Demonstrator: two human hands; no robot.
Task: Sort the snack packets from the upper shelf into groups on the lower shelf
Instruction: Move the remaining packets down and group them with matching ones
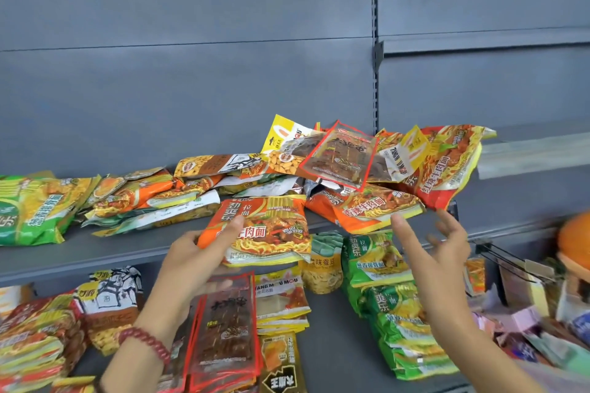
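The orange noodle packet (265, 233) is glossy, crinkled plastic film, the red-edged packet (338, 156) partly clear and shiny, both against the smooth matt grey painted metal of the upper shelf (127, 246) and back panel (191, 73), while the bracelet (145, 343) is of polished dark-red beads.

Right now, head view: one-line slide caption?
Left hand grips an orange noodle packet at the upper shelf edge; right hand hovers open beside it.
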